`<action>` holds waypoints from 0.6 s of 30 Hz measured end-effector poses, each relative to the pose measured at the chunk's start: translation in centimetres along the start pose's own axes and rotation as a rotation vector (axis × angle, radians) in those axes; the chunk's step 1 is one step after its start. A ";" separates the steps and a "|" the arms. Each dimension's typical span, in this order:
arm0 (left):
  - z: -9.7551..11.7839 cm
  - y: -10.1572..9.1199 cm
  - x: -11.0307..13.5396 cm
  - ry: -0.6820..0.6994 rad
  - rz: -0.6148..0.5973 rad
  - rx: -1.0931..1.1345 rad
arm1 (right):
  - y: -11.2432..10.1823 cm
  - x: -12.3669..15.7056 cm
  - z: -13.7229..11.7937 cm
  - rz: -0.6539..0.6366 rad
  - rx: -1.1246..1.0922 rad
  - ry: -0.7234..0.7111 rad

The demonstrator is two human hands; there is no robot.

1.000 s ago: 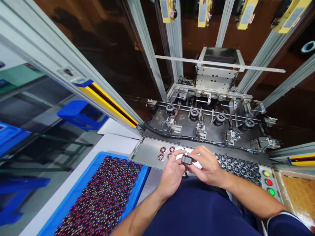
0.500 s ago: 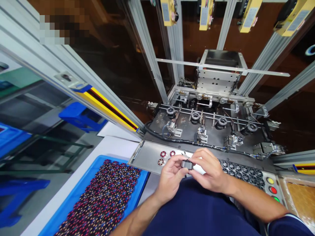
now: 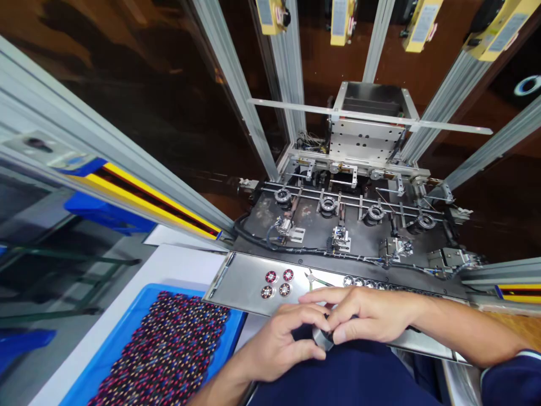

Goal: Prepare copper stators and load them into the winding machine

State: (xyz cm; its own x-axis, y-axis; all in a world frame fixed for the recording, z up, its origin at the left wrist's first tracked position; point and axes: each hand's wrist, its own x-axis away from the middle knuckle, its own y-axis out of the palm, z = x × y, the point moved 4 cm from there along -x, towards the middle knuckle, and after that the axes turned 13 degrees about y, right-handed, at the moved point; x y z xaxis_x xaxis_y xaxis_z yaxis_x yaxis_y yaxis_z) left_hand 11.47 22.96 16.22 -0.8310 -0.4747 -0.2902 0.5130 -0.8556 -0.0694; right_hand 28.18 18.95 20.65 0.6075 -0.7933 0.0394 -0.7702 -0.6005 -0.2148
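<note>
Close to my body, a short grey metal cylinder point(image 3: 323, 338) is held between both hands. My left hand point(image 3: 281, 341) pinches it from the left, thumb low and fingertips on top. From the right, the thumb and fingers of my right hand point(image 3: 366, 316) close on its dark upper part. Fingers cover much of the cylinder, so its inside cannot be made out. Just beyond the hands, a pair of cutting pliers point(image 3: 311, 277) with green handles lies on the metal ledge point(image 3: 245, 276). Several small round red-and-black coil parts point(image 3: 271, 277) rest to the left of the pliers.
A blue tray point(image 3: 139, 301) packed with similar coil parts stands at the left. Behind the ledge is a machine bed point(image 3: 313, 225) with several ring-topped fixtures point(image 3: 328, 204). Dark round parts point(image 3: 359, 282) line the ledge's right side. A yellow-edged bar point(image 3: 156, 200) runs along the left frame.
Both hands have come lower and nearer my body with the cylinder, which is now tilted. The pliers are more exposed. The whole view has shifted slightly.
</note>
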 end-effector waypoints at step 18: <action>-9.6 -3.3 6.0 -0.423 0.741 0.019 | -21.8 -11.1 17.5 0.318 0.785 0.399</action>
State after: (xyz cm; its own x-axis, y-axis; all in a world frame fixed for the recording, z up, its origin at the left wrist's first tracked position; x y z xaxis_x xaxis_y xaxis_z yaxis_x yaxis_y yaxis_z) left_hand 6.87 24.97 5.58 -0.2943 -0.9473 0.1270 0.9554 -0.2948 0.0153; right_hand 41.62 42.66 7.83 0.1674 -0.9718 0.1662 -0.4490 -0.2252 -0.8647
